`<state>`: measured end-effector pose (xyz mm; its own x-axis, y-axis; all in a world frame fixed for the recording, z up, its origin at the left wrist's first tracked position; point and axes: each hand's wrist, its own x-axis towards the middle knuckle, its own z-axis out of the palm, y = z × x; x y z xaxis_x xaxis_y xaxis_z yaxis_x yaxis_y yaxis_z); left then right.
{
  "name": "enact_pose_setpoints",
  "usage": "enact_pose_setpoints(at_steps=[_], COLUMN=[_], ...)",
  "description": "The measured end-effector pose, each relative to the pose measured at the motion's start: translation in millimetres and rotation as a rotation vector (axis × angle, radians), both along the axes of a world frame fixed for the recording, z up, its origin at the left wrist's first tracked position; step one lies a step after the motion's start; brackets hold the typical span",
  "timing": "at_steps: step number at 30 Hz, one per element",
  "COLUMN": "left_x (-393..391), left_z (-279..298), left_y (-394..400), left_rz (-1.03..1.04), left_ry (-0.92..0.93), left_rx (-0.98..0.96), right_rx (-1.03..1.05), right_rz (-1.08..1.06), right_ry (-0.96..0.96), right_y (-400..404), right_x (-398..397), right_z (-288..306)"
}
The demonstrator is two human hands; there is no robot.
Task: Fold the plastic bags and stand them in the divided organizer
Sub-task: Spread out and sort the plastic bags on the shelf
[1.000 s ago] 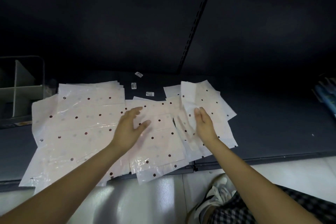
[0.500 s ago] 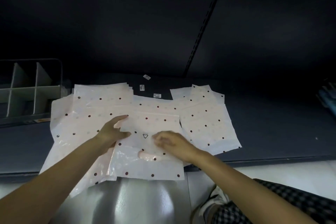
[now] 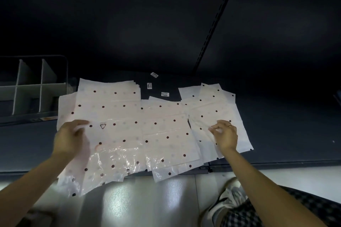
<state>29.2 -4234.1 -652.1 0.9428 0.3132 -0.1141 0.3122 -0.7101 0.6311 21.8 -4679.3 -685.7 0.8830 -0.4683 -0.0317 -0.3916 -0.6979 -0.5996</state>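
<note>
While the left hand grips a dotted translucent plastic bag for folding, the right hand pinches another bag's edge at centre right.

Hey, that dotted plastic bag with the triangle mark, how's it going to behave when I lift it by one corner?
The bag will probably droop and sag: it is thin, translucent film, already wrinkled near its lower edge. It looks very light. Its glossy surface may slide off the other bags underneath, so the left hand alone may not control it.
</note>
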Motion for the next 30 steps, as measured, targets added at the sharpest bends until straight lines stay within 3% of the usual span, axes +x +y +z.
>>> enact_pose_setpoints(at_steps=[4, 7, 10, 13, 15, 18, 20, 23, 27, 30], left_x=[-5.1, -10.9, -15.7, -20.5, -21.8, -17.3, -11.0, -2.4, -5.2, -10.3], left_z=[1.4, 9.9, 20.3, 28.4, 34.0, 33.8, 27.4, 14.5, 3.5, -3.8], left_y=[-7.0, -20.7, -47.0, -84.4, -110.6, -143.4, -157.2, -164.7, -162.4, -158.4], left_rz=[0.067, 0.04, -0.144, -0.307, -0.329, -0.176, -0.069, 0.016, -0.051, -0.127], left_ry=[0.057, -0.104, -0.191, -0.09, 0.076, 0.314, 0.314, 0.3, 0.279, 0.234], left_rx=[0.107, 0.228, 0.103, -0.243, -0.506, -0.765, -0.715, -0.495, -0.349, -0.287], right_rx=[0.133, 0.327, 0.468, 0.585, 0.539, 0.484, 0.469, 0.293, -0.086, -0.188], right_rz=[-0.073, -0.093, -0.071, 0.043, 0.151, 0.278, 0.368, 0.365, 0.222, 0.184], right_ry=[0.012, -0.128, -0.251, -0.276, -0.213, -0.047, 0.053, 0.024, 0.168, 0.254], right_y=[-0.9, 7.8, 36.2, 79.2, 106.5, 135.0, 137.8, 107.9, 29.0, -6.2], right_x=[9.7, 11.1, 9.9, 2.9, -4.9, -19.0, -25.1, -18.9, -10.4, -16.6], right_z=[10.7, 28.2, 47.6, 60.1, 58.4, 46.5, 38.7, 34.2, 20.1, 5.5])
